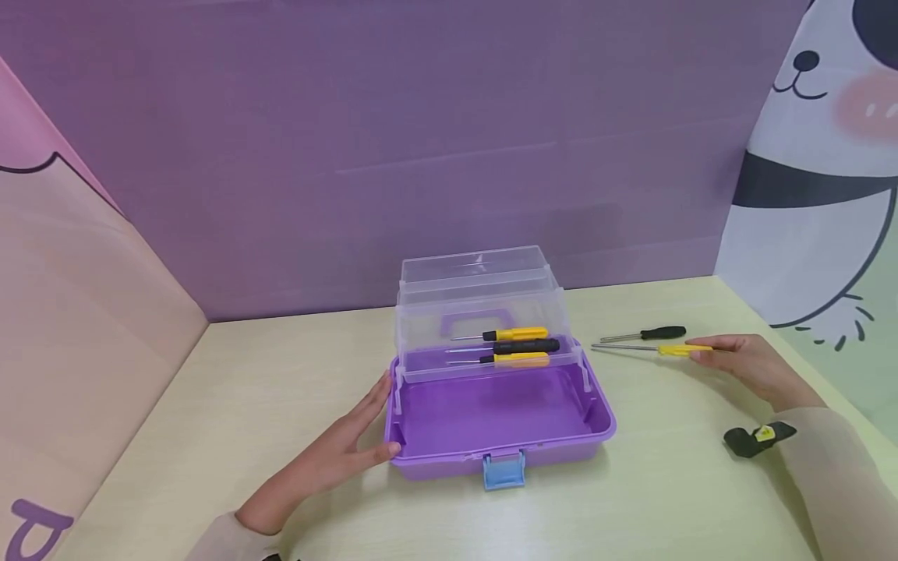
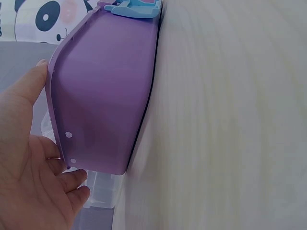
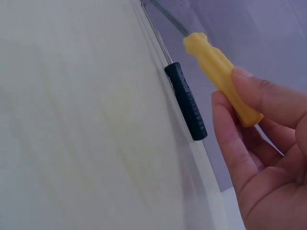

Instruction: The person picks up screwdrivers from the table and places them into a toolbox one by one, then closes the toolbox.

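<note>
Right grip pinching yellow-handled, metal-shafted screwdriver, right of open purple plastic toolbox. Likely light, stiff; hold by handle. Left grip spread, touching toolbox's left side.

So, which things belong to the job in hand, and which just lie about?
Job:
yellow-handled screwdriver in the right hand
purple toolbox the left hand touches
three screwdrivers in its clear section

Lying about:
black-handled screwdriver on the table, perhaps needed too
</note>
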The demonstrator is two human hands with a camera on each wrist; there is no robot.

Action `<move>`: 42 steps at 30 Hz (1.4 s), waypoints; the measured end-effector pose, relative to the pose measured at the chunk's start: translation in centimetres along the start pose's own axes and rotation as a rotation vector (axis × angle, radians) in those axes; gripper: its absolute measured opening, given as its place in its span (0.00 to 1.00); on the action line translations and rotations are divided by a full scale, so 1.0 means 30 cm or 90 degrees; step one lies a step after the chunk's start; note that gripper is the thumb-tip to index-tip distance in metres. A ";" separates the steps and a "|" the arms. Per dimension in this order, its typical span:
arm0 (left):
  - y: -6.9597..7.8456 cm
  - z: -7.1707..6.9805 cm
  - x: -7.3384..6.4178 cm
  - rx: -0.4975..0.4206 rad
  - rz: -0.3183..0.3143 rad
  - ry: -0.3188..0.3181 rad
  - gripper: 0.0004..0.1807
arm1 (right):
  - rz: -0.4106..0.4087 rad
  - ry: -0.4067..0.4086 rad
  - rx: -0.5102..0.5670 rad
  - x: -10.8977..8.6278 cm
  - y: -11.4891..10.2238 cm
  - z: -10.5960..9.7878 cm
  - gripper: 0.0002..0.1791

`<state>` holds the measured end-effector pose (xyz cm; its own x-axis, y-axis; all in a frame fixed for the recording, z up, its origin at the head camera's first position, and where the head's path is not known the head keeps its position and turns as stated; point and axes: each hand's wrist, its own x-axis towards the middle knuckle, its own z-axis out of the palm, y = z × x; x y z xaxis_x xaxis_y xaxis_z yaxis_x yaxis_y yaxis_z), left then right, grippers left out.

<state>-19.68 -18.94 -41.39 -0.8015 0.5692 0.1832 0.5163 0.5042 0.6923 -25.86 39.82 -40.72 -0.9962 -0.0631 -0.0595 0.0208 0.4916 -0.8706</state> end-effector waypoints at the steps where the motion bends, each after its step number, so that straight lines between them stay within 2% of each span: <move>1: 0.001 0.000 0.000 -0.002 -0.002 0.000 0.47 | 0.004 0.003 0.000 0.000 -0.003 0.001 0.09; 3: 0.001 0.000 0.000 -0.004 -0.003 -0.001 0.47 | 0.005 0.002 0.008 0.000 -0.007 0.001 0.09; 9: 0.002 -0.002 0.001 0.000 -0.001 -0.002 0.47 | 0.002 -0.004 0.091 0.004 -0.021 0.004 0.11; 19: 0.010 0.000 0.004 0.000 -0.004 -0.001 0.47 | -0.056 -0.004 0.202 -0.014 -0.058 0.001 0.14; 26: 0.009 0.000 0.003 0.014 -0.005 0.006 0.47 | -0.076 0.002 0.181 -0.027 -0.093 -0.003 0.13; 36: 0.000 0.003 0.000 0.004 -0.006 0.003 0.47 | -0.098 -0.005 0.241 -0.041 -0.117 -0.005 0.14; 42: 0.000 0.004 0.001 0.006 -0.016 0.008 0.47 | -0.108 0.000 0.240 -0.044 -0.139 -0.005 0.14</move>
<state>-19.67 -18.84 -41.49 -0.8182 0.5477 0.1749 0.4985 0.5243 0.6903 -24.64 37.98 -36.94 -0.9882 -0.1154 0.1003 -0.1143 0.1213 -0.9860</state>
